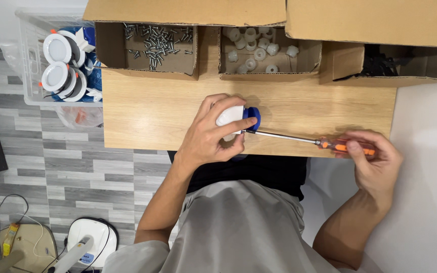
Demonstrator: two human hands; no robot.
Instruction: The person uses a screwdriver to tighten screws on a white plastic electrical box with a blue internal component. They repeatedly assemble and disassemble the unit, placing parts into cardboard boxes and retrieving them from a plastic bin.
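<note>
Head cam, looking straight down. Left hand [213,136] is curled over a small white-and-blue fixture [238,117] near the front-middle of the wooden table [142,111]. Fingers are wrapped round the white body, with one fingertip pressed across onto the blue part. Wrist is bent, forearm comes up from lower left.

Right hand [373,156] sits at the table's right front corner, fingers closed round the orange handle of a screwdriver [299,138]. Thumb lies along the top of the grip. The shaft runs nearly level to the left and its tip meets the fixture just under the blue part (exact contact point is hidden by the left fingers).

I can't make out what the tip is seated in. Most of the fixture's underside and near face are covered by the palm.

Along the back edge: a cardboard box of screws [157,43], a box of white plastic caps [259,50], and a third box with dark parts [380,63] that I can't identify, since the flap shadows them. A clear bin [29,55] left of the table holds round white lamp units, partly cut off by the box flap.
</note>
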